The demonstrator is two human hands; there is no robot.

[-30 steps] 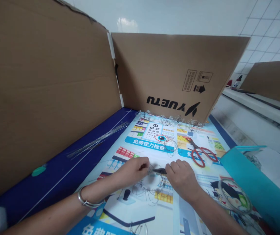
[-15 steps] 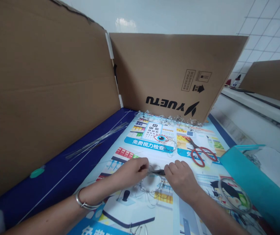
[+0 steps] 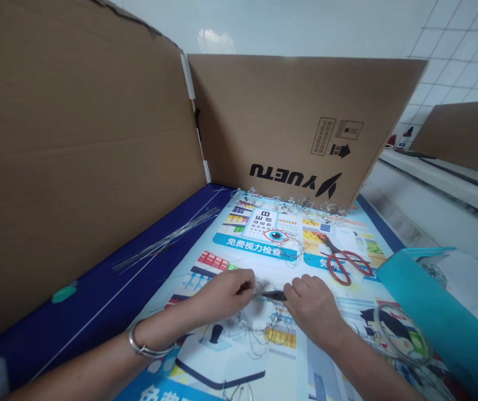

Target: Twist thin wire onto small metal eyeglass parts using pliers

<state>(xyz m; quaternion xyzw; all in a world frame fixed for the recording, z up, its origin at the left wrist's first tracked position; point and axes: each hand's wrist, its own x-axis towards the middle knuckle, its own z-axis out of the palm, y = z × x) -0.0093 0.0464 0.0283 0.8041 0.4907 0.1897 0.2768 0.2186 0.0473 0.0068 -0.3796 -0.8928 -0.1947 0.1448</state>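
Observation:
My left hand [image 3: 234, 292] is closed in a pinch on thin wire. A looped, twisted wire piece [image 3: 259, 326] hangs below it over the printed sheet [image 3: 259, 267]. My right hand [image 3: 314, 303] is wrapped round dark pliers [image 3: 275, 296], whose tips point left and meet the wire beside my left fingers. The handles are hidden in my right fist. Beyond the hands, red-handled scissors [image 3: 343, 264] lie on the sheet. Another small wire piece [image 3: 295, 249] rests left of the scissors.
Straight wires [image 3: 167, 239] lie on the blue surface at left. Tall cardboard panels [image 3: 305, 111] stand behind and left, with tangled wire pieces [image 3: 297, 205] along the back panel's foot. At right are a teal box [image 3: 439, 312] and a wire coil [image 3: 403, 334].
My right hand and the pliers have shifted very slightly right. Both hands keep their hold, and the view has moved a little.

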